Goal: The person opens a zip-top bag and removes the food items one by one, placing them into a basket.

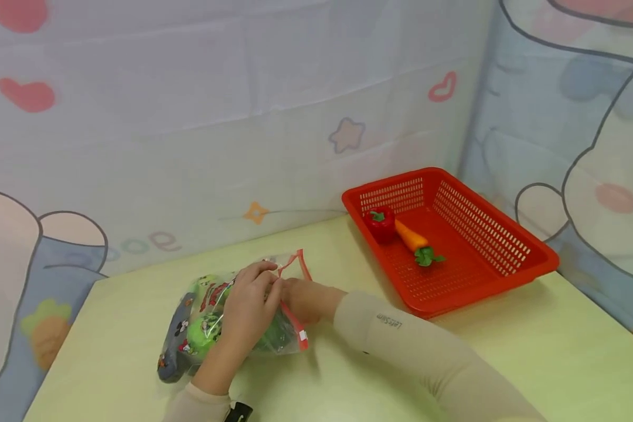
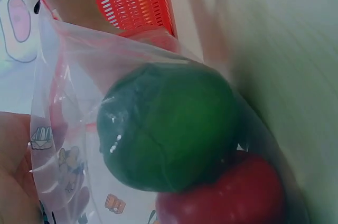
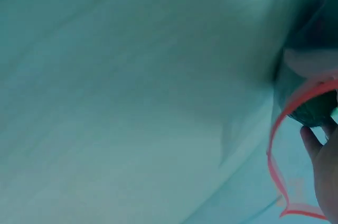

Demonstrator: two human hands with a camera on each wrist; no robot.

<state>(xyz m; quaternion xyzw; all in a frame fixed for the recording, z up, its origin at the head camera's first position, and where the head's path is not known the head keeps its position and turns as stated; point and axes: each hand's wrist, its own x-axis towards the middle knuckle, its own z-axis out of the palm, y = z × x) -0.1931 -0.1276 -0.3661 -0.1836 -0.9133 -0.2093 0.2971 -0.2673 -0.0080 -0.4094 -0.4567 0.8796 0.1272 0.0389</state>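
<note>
A clear printed zip bag [image 1: 279, 343] with a red-edged mouth lies on the table, with a green round item [image 2: 174, 129] and a red item [image 2: 227, 197] inside it. The left hand [image 1: 250, 305] lies over the bag and holds it near the mouth; part of that hand [image 2: 15, 168] shows beside the plastic in the left wrist view. From the right, the right hand [image 1: 307, 300] reaches into the mouth. In the right wrist view, that hand [image 3: 326, 168] has its extended fingertips against the dark green item; its other fingers are hidden.
A red basket [image 1: 469, 284] stands at the back right, holding a red pepper [image 1: 381, 224] and an orange carrot [image 1: 411, 236] with a green top. Behind the table [image 1: 111, 351] hangs a patterned cloth [image 1: 163, 117]. The basket's near edge is close to the right forearm.
</note>
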